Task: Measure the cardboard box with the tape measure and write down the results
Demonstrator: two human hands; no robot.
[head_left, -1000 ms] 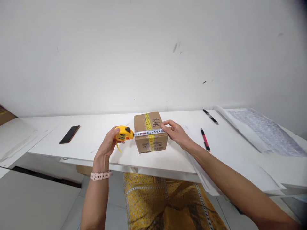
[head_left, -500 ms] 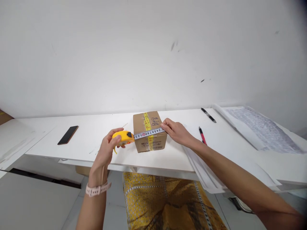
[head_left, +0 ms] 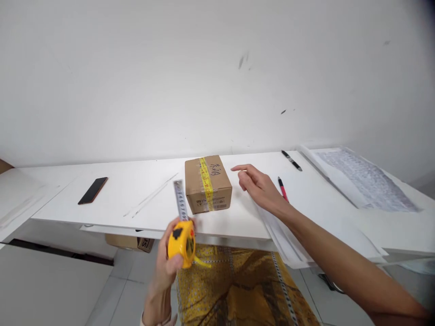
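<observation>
Head: rounded tape measure (head_left: pixel 182 244), cardboard box (head_left: pixel 215 184)

the box (head_left: pixel 208 181) sits on the table (head_left: pixel 125 174), before the wall (head_left: pixel 170 81). the phone (head_left: pixel 93 190) lies left of the box. the left hand (head_left: pixel 164 268) holds the tape measure (head_left: pixel 182 244) front-left of the box. rightward follow the right hand (head_left: pixel 258 188), two pens (head_left: pixel 291 160) and a sheet (head_left: pixel 363 181).

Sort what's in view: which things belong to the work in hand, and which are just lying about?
In the work:
- yellow tape measure, in the left hand, blade partly out
- cardboard box, near the right hand

Apparently just lying about:
- dark phone
- black pen
- red-and-black pen
- paper sheets
</observation>
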